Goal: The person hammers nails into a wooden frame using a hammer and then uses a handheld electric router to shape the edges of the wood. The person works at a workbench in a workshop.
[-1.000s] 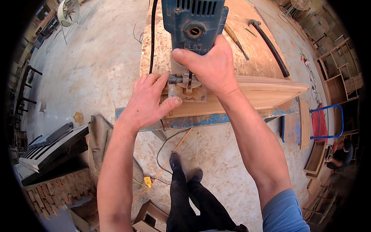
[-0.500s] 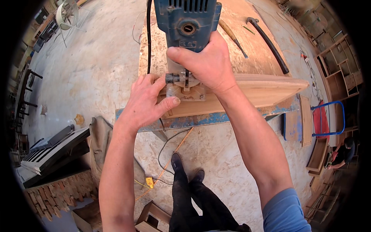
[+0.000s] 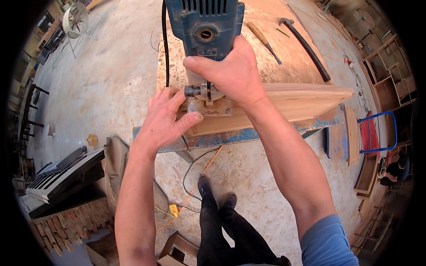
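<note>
The blue router (image 3: 206, 29) stands with its base against the wooden panel (image 3: 310, 95) on the workbench (image 3: 239, 137); the right hand (image 3: 235, 73) grasps its lower body, thumb across the front; the left hand (image 3: 166, 115) spreads beside the base, whether gripping I cannot tell; beyond lie a chisel (image 3: 265, 43) and a hammer (image 3: 306, 51).

On 1 worn bench (image 3: 175, 53) are counted: 1 blue corded router (image 3: 199, 46), 1 pale wooden workpiece (image 3: 306, 103), 1 blk-handled claw hammer (image 3: 310, 53), 1 wood-handled chisel (image 3: 262, 39), 1 slim green stick (image 3: 282, 33); plus 2 bare hands (image 3: 163, 117), 2 dk. shoes (image 3: 205, 188).
</note>
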`<state>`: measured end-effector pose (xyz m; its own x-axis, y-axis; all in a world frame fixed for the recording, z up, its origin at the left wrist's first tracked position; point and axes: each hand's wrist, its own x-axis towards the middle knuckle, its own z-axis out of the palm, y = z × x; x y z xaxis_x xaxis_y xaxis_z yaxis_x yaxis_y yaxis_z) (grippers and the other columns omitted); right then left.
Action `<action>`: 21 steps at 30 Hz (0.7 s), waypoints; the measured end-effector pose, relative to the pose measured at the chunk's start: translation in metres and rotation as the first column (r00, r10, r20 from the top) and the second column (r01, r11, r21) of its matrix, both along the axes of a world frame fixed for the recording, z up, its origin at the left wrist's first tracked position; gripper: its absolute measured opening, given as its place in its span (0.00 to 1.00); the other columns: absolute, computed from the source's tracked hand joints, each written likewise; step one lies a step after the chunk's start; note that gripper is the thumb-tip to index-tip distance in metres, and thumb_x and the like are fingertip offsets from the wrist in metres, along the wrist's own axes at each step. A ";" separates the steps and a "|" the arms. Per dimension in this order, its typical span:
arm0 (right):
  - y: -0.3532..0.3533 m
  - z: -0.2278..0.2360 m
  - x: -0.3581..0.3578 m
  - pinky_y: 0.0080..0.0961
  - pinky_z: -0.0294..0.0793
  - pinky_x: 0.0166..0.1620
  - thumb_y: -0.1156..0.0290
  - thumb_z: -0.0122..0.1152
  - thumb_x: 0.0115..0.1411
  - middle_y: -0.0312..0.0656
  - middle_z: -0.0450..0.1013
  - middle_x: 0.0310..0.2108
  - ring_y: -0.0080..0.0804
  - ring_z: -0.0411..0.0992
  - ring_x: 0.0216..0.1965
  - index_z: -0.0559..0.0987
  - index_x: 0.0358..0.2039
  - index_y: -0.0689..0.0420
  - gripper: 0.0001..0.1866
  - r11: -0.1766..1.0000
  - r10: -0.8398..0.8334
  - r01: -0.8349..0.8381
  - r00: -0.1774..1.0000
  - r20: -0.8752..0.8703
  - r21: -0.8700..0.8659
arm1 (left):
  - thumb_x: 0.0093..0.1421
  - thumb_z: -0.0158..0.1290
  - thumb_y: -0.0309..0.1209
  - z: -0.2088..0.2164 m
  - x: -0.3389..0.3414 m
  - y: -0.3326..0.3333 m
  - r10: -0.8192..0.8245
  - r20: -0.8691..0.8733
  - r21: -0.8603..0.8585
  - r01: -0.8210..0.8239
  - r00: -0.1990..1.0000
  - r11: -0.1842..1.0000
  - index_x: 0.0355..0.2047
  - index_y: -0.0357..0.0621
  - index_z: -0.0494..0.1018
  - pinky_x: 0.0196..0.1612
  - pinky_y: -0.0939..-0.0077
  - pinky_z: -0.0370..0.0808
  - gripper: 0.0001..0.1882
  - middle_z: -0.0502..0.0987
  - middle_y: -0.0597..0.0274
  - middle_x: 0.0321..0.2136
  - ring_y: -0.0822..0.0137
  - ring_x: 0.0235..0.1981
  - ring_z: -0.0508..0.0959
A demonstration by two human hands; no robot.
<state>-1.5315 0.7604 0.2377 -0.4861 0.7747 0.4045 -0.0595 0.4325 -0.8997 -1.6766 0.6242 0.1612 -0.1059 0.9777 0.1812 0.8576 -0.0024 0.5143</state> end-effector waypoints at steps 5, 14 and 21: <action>0.001 0.000 0.000 0.30 0.79 0.43 0.63 0.81 0.38 0.41 0.81 0.33 0.32 0.79 0.35 0.79 0.40 0.60 0.28 0.999 -0.023 0.022 1.000 0.006 0.032 | 0.59 0.54 0.63 0.002 0.002 0.000 0.012 0.010 -0.003 -0.012 1.000 1.000 0.50 0.37 0.75 0.59 0.57 0.61 0.38 0.71 0.52 0.48 0.51 0.50 0.65; 0.001 -0.003 0.000 0.32 0.79 0.45 0.60 0.81 0.38 0.45 0.81 0.36 0.36 0.79 0.37 0.77 0.43 0.62 0.33 0.997 -0.045 0.044 0.999 0.015 0.067 | 0.57 0.56 0.63 0.002 0.004 -0.001 0.032 0.029 0.008 -0.032 0.999 0.999 0.46 0.35 0.74 0.57 0.57 0.64 0.39 0.72 0.50 0.47 0.49 0.49 0.67; 0.001 -0.003 -0.001 0.32 0.79 0.46 0.60 0.81 0.38 0.46 0.80 0.38 0.37 0.80 0.39 0.76 0.45 0.62 0.35 0.997 -0.048 0.047 0.999 0.016 0.063 | 0.56 0.58 0.61 0.009 0.006 -0.001 0.056 0.023 -0.035 -0.055 0.998 0.998 0.52 0.36 0.73 0.56 0.56 0.64 0.39 0.73 0.49 0.46 0.48 0.49 0.68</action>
<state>-1.5322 0.7619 0.2346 -0.4568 0.7705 0.4446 -0.0218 0.4900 -0.8715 -1.6703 0.6232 0.1700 -0.1638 0.9759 0.1440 0.8434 0.0629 0.5336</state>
